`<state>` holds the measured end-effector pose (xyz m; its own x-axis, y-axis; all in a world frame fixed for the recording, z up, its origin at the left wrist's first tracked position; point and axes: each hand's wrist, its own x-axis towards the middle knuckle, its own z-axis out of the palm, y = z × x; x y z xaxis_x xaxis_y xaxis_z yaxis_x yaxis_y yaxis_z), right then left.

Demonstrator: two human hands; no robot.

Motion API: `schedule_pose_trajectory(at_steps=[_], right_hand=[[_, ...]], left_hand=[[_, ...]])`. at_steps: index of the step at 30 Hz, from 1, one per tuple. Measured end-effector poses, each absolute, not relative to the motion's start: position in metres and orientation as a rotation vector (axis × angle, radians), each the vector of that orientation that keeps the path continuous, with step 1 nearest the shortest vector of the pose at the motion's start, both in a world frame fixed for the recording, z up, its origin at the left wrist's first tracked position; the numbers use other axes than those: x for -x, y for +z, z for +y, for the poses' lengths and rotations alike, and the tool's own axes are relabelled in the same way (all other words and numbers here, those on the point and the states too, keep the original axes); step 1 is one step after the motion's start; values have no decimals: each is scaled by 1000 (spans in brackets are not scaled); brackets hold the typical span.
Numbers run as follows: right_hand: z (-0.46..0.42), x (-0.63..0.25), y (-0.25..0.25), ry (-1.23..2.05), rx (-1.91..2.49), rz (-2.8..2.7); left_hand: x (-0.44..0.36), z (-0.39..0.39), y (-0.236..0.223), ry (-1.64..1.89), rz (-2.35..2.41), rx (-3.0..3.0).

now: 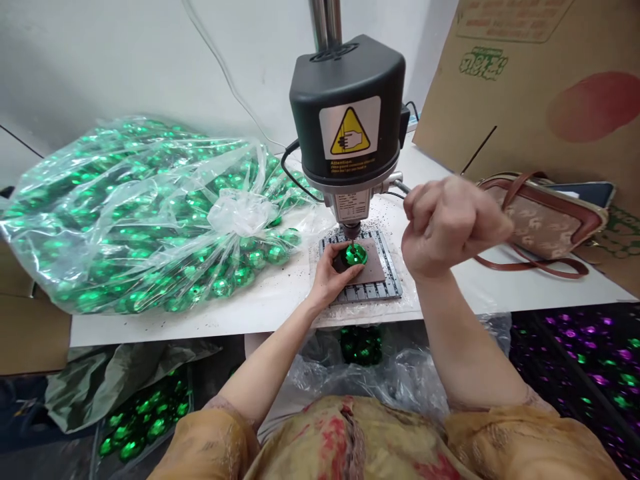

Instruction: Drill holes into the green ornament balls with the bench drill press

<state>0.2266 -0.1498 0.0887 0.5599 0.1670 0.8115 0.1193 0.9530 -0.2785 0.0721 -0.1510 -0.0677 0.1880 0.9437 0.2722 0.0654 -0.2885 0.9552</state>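
Note:
A black drill press with a yellow warning label stands in the middle of the table. Under its chuck, my left hand grips a shiny green faceted ball between thumb and fingers. The ball rests over a brown pad on the slotted metal base; the drill tip meets or nearly meets its top. Raised to the right of the press, my right hand is closed round the feed handle, most of which the fist hides.
On the left lies a big clear plastic bag of green balls. A brown handbag with a strap sits at right before a large cardboard box. Dark shavings dot the white table. More green balls are below the table edge.

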Motion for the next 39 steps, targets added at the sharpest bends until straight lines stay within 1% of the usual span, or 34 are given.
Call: schedule_pose_trajectory(at_steps=[4, 6, 8, 11, 13, 15, 18, 21, 22, 23, 25, 27, 28, 32, 35, 36, 37, 39], right_hand=[[-147, -229, 128, 205, 565, -962], [-145, -230, 141, 260, 539, -1000], [-143, -231, 144, 264, 527, -1011], [-144, -231, 141, 253, 537, -1000], [-144, -230, 138, 255, 531, -989], [-144, -230, 137, 261, 526, -975], [-144, -231, 138, 282, 525, -977], [-144, -232, 138, 279, 514, -979], [-144, -232, 138, 276, 511, -976], [-145, -232, 139, 275, 509, -971], [-145, -232, 139, 280, 514, -962], [-145, -231, 139, 291, 521, -957], [-146, -231, 139, 296, 522, -958], [-146, -232, 137, 304, 512, -973], [-146, -233, 135, 297, 515, -993], [-146, -233, 134, 291, 514, -1002], [-146, -233, 133, 282, 509, -1006], [-146, -233, 132, 273, 493, -1003]], left_hand=[[-74, -163, -56, 1327, 1133, -1658], [-73, -181, -49, 1379, 1185, -1798], [-72, -208, -46, 1357, 1061, -2031], [-68, -251, -49, 1132, 719, -2445], [-65, -268, -54, 944, 599, -2645], [-58, -267, -55, 885, 543, -2741], [-38, -225, -44, 1080, 673, -2736], [-9, -151, -16, 1197, 1154, -2628], [0, -125, -6, 1141, 1353, -2569], [9, -101, 3, 1011, 1542, -2511], [22, -62, 19, 580, 1800, -2389], [29, -37, 28, 241, 1850, -2289], [31, -29, 30, 140, 1833, -2258], [30, -22, 29, -6, 1706, -2197], [28, -28, 23, 3, 1638, -2186], [28, -32, 21, 63, 1628, -2188], [27, -36, 19, 201, 1610, -2161], [25, -45, 18, 649, 1495, -1943]])
